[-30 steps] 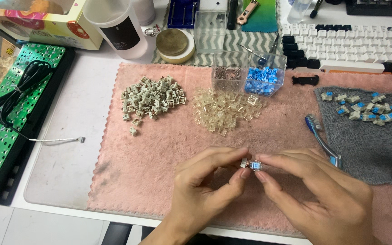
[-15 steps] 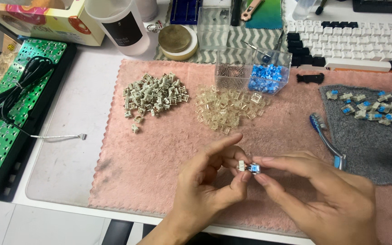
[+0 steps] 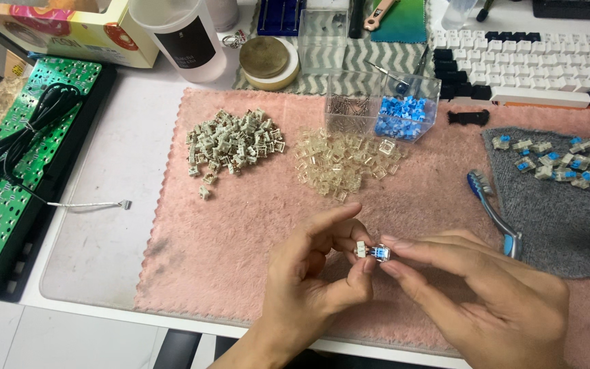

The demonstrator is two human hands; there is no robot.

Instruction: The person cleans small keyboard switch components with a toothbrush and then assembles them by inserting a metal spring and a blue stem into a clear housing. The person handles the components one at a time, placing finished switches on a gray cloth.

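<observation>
Over the pink fuzzy mat (image 3: 240, 232), my left hand (image 3: 315, 280) and my right hand (image 3: 486, 301) meet at their fingertips. Between them they pinch one small keyboard switch (image 3: 373, 251) with a clear top, a blue stem and a pale base. The left thumb and index finger hold its left side; the right fingers press on its right side. Beyond the hands lie a pile of pale grey switch bases (image 3: 233, 142) and a pile of clear switch tops (image 3: 343, 162).
A clear box (image 3: 384, 106) holds springs and blue stems. Assembled blue switches (image 3: 561, 162) lie on a grey mat (image 3: 568, 225) beside a blue toothbrush (image 3: 493, 212). A green circuit board (image 3: 15, 171) with a black cable is at left; white and black keycaps (image 3: 534, 58) at back right.
The view has shifted slightly. Both hands stay together on the switch, with only small finger movements.
</observation>
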